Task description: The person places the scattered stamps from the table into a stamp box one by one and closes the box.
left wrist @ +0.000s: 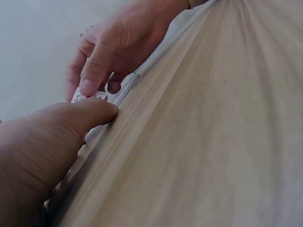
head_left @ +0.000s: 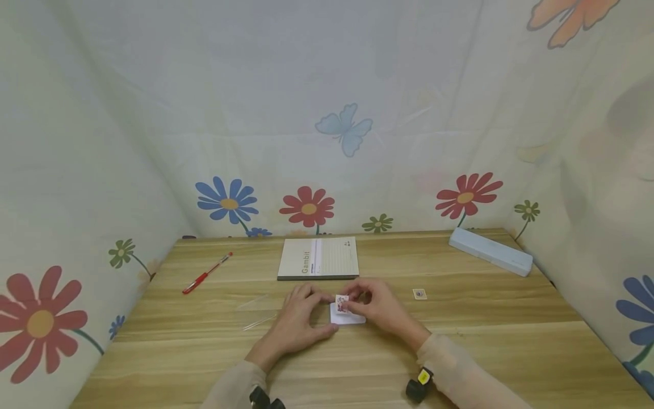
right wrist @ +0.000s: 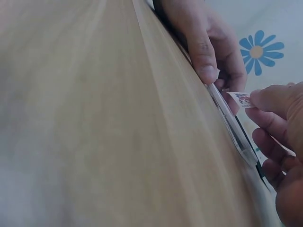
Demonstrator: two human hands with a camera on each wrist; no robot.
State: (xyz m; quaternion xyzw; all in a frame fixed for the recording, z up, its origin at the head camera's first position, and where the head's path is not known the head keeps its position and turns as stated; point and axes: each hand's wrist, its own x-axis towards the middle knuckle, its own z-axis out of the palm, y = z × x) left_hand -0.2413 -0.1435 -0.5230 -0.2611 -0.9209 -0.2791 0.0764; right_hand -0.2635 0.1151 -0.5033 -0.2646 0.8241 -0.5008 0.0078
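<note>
Between its thumb and fingertips my right hand [head_left: 380, 307] pinches a small square sticker [head_left: 342, 303] with a red and purple print. The sticker is tilted up over a small white rectangular card [head_left: 348, 318] that lies flat on the table. My left hand [head_left: 298, 321] holds the left end of this card, thumb at the near corner and forefinger at the far one. In the right wrist view the sticker [right wrist: 242, 100] sticks out from the right fingertips above the slim card [right wrist: 232, 125]. From the left wrist, the left thumb [left wrist: 94, 113] hides most of the card.
A second small square sticker [head_left: 419, 293] lies to the right. Behind the hands is a notebook [head_left: 332, 258]. There is a red pen [head_left: 206, 274] at left, a clear plastic sheet [head_left: 255, 313] beside the left hand, and a light blue case [head_left: 490, 251] at the back right.
</note>
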